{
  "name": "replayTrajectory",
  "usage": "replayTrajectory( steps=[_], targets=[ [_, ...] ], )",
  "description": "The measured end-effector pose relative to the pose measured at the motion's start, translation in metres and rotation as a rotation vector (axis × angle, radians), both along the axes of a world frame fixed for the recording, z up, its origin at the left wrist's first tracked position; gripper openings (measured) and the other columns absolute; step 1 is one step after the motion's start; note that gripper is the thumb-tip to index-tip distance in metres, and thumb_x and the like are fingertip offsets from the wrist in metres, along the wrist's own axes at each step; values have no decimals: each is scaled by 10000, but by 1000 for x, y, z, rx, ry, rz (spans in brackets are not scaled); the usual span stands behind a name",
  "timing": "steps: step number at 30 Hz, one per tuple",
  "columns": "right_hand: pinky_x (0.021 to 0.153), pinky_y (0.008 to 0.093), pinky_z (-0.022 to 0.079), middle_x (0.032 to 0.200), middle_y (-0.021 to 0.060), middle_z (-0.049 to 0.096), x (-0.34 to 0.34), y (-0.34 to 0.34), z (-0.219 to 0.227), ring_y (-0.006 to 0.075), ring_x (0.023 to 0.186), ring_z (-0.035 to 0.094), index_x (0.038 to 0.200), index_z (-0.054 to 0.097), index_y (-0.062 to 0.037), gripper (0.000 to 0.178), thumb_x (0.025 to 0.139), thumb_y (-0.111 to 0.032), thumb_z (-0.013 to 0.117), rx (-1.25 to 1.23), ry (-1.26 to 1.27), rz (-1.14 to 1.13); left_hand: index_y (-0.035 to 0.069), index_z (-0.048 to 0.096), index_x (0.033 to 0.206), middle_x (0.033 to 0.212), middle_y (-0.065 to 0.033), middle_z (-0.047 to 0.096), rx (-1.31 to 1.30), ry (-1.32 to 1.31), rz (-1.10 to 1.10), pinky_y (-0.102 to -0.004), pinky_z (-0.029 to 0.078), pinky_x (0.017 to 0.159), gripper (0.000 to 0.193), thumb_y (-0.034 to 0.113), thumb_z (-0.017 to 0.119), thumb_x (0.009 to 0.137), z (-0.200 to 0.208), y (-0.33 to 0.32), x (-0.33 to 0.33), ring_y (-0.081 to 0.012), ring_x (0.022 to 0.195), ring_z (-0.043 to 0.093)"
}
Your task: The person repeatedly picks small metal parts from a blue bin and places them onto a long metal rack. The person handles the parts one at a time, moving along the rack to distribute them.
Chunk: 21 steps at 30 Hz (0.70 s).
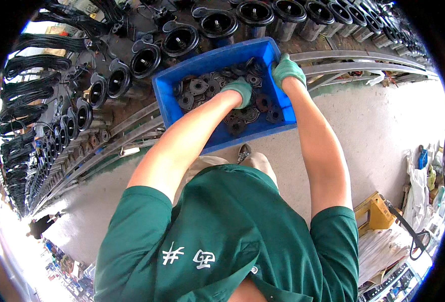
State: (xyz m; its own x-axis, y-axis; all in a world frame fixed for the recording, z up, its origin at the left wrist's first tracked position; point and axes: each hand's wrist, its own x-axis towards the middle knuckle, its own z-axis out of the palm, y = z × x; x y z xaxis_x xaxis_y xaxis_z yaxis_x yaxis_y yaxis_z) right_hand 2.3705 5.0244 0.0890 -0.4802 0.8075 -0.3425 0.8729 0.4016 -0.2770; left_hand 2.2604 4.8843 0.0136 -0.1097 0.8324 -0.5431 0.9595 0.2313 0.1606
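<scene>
A blue plastic bin sits in front of me, tilted, on the edge of the metal rack. Inside lie many dark metal flange plates with holes, heaped loosely. My left hand, in a green glove, reaches down into the heap; its fingers are hidden by the back of the hand, so I cannot tell whether they hold a plate. On the bin's right side, my gloved right hand is closed over the rim.
Behind the bin and to the left, rows of black-rimmed cylindrical motor housings stand along the rack. Coiled black cables lie beyond them. Metal rails run off to the right. A yellow pallet jack stands at the lower right on the grey floor.
</scene>
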Motion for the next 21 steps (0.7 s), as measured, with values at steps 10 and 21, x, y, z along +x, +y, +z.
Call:
replayTrajectory(
  steps=[10,21],
  targets=[
    [1002,494,476,1264,267,616,2,-2,7,426,1188,592,1366,480,-60,523,936,-356,512,-27,19,0,-12,592,1225,1223,-262,614,253,-114,19,-466,521,909,502,64,693,739,6,-33,9,-407,1123,619],
    [1006,488,476,1276,257,613,0,2,-1,422,1199,587,1375,472,-67,531,938,-366,510,-44,9,-2,-37,585,1210,1175,-281,637,113,-273,-68,-449,507,884,425,81,658,808,-6,-59,4,-395,1094,631]
  ],
)
